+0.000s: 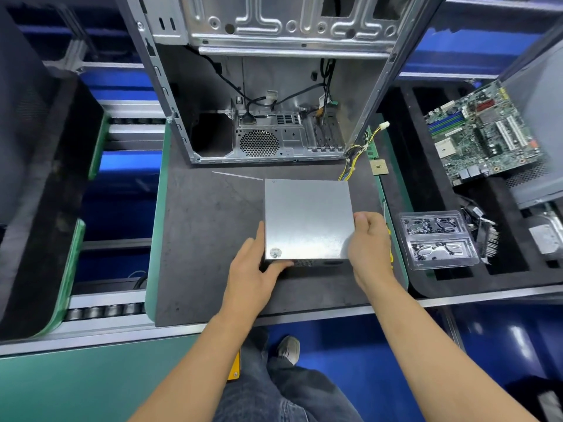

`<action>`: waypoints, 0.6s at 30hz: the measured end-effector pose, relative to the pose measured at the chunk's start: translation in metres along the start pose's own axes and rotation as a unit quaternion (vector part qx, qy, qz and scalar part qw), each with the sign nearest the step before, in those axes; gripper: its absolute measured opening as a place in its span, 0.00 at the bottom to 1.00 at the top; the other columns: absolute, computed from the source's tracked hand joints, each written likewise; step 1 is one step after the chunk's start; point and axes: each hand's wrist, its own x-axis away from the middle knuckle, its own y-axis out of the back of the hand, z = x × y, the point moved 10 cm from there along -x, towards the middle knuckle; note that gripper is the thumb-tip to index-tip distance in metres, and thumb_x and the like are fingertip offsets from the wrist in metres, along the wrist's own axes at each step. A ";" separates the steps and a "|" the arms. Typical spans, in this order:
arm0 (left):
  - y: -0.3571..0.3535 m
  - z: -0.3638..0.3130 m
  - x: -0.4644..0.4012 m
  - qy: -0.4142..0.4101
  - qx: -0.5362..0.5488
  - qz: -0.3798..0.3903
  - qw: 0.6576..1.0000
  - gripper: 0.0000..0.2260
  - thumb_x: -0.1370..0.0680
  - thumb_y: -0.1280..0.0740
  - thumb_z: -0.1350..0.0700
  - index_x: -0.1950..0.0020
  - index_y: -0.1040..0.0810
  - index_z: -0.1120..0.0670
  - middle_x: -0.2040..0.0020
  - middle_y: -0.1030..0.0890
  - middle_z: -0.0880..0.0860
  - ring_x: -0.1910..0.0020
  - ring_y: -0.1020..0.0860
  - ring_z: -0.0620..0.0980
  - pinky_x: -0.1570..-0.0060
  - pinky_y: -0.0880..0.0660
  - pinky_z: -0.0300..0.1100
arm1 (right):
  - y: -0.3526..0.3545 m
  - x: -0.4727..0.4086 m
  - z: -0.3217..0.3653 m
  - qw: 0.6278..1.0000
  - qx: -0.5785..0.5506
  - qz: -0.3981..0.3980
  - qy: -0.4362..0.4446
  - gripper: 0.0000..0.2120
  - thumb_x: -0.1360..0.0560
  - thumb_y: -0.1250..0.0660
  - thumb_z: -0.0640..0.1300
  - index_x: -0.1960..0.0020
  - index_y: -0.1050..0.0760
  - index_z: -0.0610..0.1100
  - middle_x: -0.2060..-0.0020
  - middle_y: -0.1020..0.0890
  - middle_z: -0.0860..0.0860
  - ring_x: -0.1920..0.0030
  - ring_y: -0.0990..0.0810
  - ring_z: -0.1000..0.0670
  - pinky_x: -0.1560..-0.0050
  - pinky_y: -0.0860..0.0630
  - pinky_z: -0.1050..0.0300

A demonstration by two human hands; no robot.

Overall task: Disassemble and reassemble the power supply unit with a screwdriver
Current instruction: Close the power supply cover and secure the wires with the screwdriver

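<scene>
On the dark bench mat point(207, 226), left hand point(256, 269) and right hand point(370, 248) clasp the power supply unit point(307, 219); its cables point(353, 159), trailing toward one o'clock, need slack before it turns.

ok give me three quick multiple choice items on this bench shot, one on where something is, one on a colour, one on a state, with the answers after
1. Where does the motherboard lie?
A. inside the computer case
B. in the black foam tray to the right of the mat
C. under the power supply unit

2. What colour is the border of the work mat?
A. green
B. red
C. white

3. What are the hands doing with the power supply unit?
A. neither touches it
B. only the left hand touches it
C. both grip it, one on each side

Answers:
1. B, the board lies tilted in the foam tray on the right, and the computer case shows no board inside.
2. A, a green strip edges the grey mat.
3. C, the left hand holds the near left corner and the right hand holds the right edge.
</scene>
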 end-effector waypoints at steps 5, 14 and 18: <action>0.002 0.001 -0.005 -0.010 -0.022 0.029 0.999 0.40 0.28 0.23 0.50 0.21 0.38 0.47 0.60 0.31 0.46 0.58 0.30 0.35 0.58 0.34 0.26 | -0.001 -0.003 0.004 0.999 0.020 0.030 0.020 0.09 0.17 0.42 0.46 0.53 0.27 0.54 0.58 0.20 0.54 0.60 0.22 0.60 0.65 0.28 0.67; 0.060 -0.019 -0.057 -0.023 -0.053 -0.087 0.995 0.17 0.18 0.34 0.52 0.30 0.23 0.53 0.65 0.32 0.47 0.64 0.30 0.40 0.58 0.34 0.28 | 0.006 -0.037 0.082 0.970 0.125 0.041 0.204 0.07 0.23 0.31 0.40 0.54 0.18 0.52 0.64 0.17 0.59 0.62 0.20 0.61 0.56 0.27 0.70; 0.056 -0.050 -0.093 -0.082 -0.104 -0.074 0.988 0.13 0.21 0.30 0.58 0.37 0.18 0.55 0.67 0.34 0.47 0.66 0.30 0.40 0.59 0.36 0.25 | -0.018 -0.035 0.105 0.910 0.271 0.103 0.297 0.06 0.22 0.31 0.41 0.48 0.16 0.44 0.58 0.20 0.49 0.56 0.23 0.50 0.49 0.28 0.58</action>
